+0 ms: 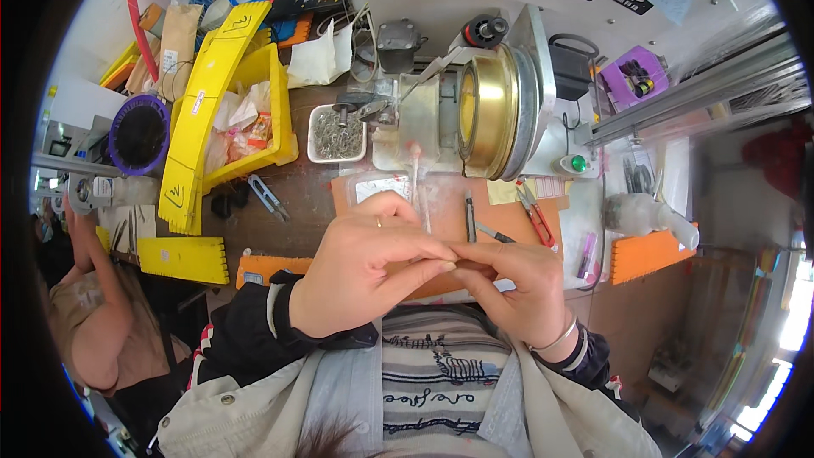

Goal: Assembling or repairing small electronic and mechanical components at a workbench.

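Observation:
In front of my chest, my left hand and my right hand meet at their fingertips. Thumb and forefinger are pinched together on each side; whatever lies between them is too small to make out. Just beyond my hands is an orange board on the bench. On it lie a dark slim tool, a knife-like tool and red-handled scissors. Farther off stands a machine with a brass-coloured wheel. Left of it, a white tray holds many small metal pieces.
A yellow bin with bags stands at the left, a long yellow strip leaning over it. Blue-handled snips lie nearby. A purple basket and a clear bottle are at the right. Another person's arm shows far left.

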`<control>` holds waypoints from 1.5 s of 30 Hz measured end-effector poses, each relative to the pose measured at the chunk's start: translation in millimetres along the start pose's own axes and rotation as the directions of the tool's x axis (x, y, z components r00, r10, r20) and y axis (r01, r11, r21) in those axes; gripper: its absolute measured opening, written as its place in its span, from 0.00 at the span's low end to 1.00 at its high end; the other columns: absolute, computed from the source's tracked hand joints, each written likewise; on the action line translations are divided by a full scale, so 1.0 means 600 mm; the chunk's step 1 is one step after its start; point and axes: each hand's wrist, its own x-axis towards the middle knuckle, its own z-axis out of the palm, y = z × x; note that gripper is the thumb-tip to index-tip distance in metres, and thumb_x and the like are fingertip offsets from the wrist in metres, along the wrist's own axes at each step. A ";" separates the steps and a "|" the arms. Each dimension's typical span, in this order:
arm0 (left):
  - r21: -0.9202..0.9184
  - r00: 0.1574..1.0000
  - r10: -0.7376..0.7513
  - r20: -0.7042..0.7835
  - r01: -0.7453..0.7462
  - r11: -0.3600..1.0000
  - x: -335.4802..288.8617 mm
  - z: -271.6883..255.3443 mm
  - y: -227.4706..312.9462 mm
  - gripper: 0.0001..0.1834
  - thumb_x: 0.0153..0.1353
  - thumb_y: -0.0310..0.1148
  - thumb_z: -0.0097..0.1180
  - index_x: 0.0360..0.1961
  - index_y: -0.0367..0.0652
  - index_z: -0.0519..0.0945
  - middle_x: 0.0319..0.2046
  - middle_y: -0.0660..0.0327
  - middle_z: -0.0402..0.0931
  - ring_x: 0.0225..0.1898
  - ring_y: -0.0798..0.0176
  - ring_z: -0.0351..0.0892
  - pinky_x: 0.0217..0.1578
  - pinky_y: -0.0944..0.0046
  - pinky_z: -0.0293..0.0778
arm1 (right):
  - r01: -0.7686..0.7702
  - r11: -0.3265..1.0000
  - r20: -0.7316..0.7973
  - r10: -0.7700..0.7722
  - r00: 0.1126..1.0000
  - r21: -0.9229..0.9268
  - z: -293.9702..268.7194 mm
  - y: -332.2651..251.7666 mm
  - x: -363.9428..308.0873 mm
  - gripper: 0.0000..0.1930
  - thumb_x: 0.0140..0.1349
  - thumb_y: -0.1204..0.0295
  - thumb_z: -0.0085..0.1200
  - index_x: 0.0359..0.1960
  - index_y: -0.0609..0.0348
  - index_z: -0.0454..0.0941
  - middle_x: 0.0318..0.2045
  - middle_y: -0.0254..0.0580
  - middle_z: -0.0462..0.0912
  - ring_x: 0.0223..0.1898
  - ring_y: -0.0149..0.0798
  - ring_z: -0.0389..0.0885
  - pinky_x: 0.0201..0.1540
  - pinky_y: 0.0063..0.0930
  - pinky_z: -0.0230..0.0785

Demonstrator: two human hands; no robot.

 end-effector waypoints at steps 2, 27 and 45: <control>0.031 0.999 0.053 -0.012 -0.052 0.998 0.002 0.008 -0.005 0.06 0.50 0.25 0.68 0.31 0.43 0.87 0.27 0.60 0.83 0.32 0.60 0.77 0.36 0.64 0.72 | -0.116 0.986 0.058 0.109 0.992 0.116 -0.001 -0.001 -0.006 0.16 0.57 0.79 0.64 0.48 0.61 0.83 0.28 0.42 0.86 0.23 0.31 0.83 0.27 0.20 0.75; -0.370 0.967 -0.254 0.034 0.248 0.895 0.021 -0.074 -0.049 0.08 0.53 0.18 0.65 0.36 0.34 0.84 0.32 0.55 0.84 0.35 0.66 0.83 0.36 0.68 0.75 | -0.512 0.678 0.393 0.339 0.855 0.527 0.073 0.011 0.058 0.04 0.62 0.79 0.61 0.35 0.66 0.80 0.27 0.37 0.85 0.29 0.24 0.85 0.31 0.18 0.77; 0.089 0.977 0.017 -0.211 0.002 0.996 0.025 -0.093 -0.042 0.08 0.49 0.16 0.64 0.32 0.34 0.82 0.27 0.57 0.81 0.29 0.58 0.77 0.34 0.64 0.70 | -0.226 0.967 0.045 0.233 0.972 -0.120 -0.091 0.091 -0.088 0.11 0.57 0.78 0.62 0.42 0.59 0.86 0.24 0.41 0.83 0.19 0.36 0.77 0.24 0.25 0.68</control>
